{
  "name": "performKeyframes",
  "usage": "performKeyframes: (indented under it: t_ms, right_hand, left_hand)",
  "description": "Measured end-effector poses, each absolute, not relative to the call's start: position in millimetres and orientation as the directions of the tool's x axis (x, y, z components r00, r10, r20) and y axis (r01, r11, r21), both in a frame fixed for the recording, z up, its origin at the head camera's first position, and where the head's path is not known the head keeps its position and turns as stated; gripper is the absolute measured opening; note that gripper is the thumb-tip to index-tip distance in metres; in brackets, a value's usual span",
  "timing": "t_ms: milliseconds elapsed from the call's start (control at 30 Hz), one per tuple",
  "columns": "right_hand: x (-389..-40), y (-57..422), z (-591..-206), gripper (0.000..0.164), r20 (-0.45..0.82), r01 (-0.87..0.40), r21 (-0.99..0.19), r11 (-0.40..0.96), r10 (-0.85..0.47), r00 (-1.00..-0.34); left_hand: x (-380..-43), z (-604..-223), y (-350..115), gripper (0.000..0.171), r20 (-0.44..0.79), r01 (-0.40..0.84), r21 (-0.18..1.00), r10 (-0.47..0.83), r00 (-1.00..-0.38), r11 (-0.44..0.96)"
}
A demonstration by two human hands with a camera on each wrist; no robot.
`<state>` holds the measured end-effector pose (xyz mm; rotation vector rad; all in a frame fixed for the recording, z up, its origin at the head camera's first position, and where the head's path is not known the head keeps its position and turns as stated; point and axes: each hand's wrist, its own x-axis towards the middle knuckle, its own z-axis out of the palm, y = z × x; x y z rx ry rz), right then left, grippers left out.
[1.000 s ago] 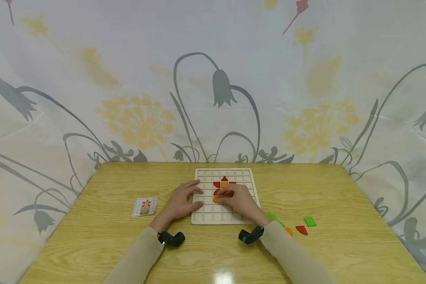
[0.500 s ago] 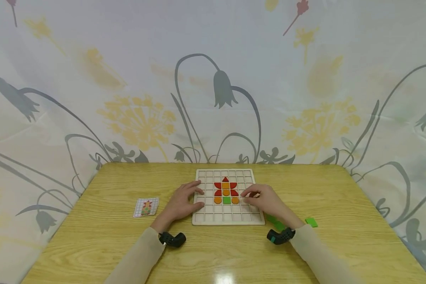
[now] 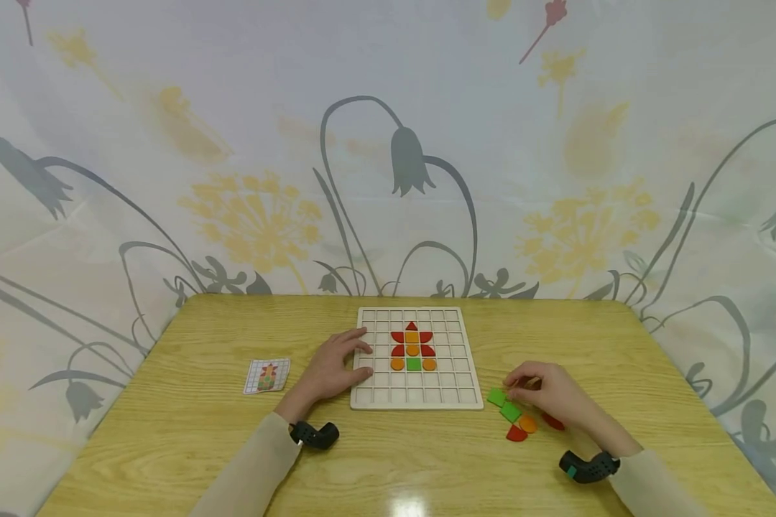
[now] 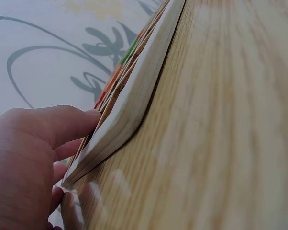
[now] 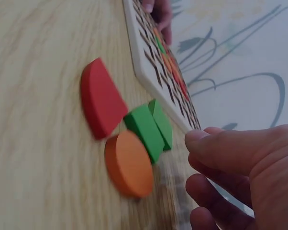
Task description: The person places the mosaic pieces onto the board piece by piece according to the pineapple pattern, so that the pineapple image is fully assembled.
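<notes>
A pale grid board (image 3: 449, 395) lies mid-table with red, orange and green pieces forming a figure, topped by a red triangle (image 3: 411, 327). Its bottom row has a green square (image 3: 414, 365) between two orange discs. My left hand (image 3: 332, 365) rests on the board's left edge; in the left wrist view its thumb touches the rim. To the right of the board, my right hand (image 3: 550, 391) hovers with loosely bent fingers over loose pieces, nothing seen between them. Closest are green pieces (image 5: 144, 132), an orange disc (image 5: 128, 164) and a red quarter-round (image 5: 102, 100).
A small card (image 3: 266, 376) printed with a coloured figure on a grid lies left of the board. Another red piece (image 3: 554, 421) is partly hidden under the right hand. A patterned curtain (image 3: 388, 143) hangs behind the wooden table (image 3: 388, 459).
My right hand has moved off the board, rightward and toward the front, to the loose pieces. An orange disc it was fingering now lies in the figure's bottom row. The left hand has stayed put.
</notes>
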<state>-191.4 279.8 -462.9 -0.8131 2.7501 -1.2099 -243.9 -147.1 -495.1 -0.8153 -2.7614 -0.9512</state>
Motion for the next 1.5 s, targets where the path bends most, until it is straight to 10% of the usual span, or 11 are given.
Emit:
performKeyframes:
  t_ms: [767, 1500]
  right_hand:
    - [-176, 301, -457, 0.009, 0.096, -0.550, -0.619, 0.561, -0.641, -0.761]
    - [-183, 303, -449, 0.017, -0.018, -0.198, -0.886, 0.418, -0.459, -0.888]
  left_hand:
    - [-245, -495, -147, 0.029, 0.273, 0.528, 0.534, 0.457, -0.846, 0.660]
    - [-241, -488, -146, 0.032, 0.240, 0.507, 0.553, 0.456, -0.857, 0.662]
